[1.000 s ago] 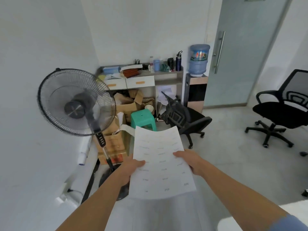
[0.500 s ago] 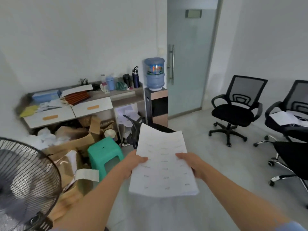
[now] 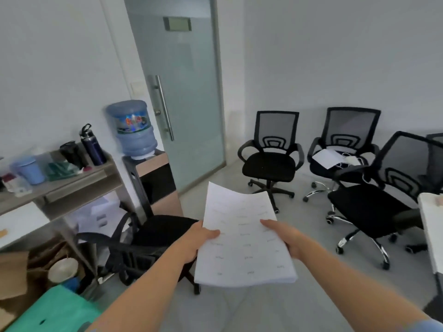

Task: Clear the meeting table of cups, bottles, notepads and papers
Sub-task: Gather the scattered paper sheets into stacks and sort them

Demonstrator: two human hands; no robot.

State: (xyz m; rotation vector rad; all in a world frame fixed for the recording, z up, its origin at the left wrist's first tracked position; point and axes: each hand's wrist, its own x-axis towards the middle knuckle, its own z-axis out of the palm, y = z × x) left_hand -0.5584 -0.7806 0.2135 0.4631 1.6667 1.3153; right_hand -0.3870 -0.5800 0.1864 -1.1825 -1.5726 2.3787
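A stack of white printed papers [image 3: 242, 238] is held out in front of me above the floor. My left hand [image 3: 196, 240] grips its left edge with the thumb on top. My right hand [image 3: 285, 238] grips its right edge, thumb lying across the sheet. A corner of the white meeting table [image 3: 431, 219] shows at the right edge. More white paper [image 3: 328, 158] lies on the seat of a black chair by the far wall.
A side shelf [image 3: 72, 180] at left carries a dark bottle [image 3: 92, 146], a blue cup [image 3: 28, 171] and clutter. Beside it are a water dispenser [image 3: 134, 130] and a frosted glass door [image 3: 182, 92]. Several black office chairs [image 3: 271, 161] stand around; one tipped chair [image 3: 143, 243] lies below my hands. A green stool [image 3: 55, 310] is at lower left.
My view has swung to the right: the fan has left the frame and the door, chairs and table corner have come in. Both hands keep the same hold on the papers.
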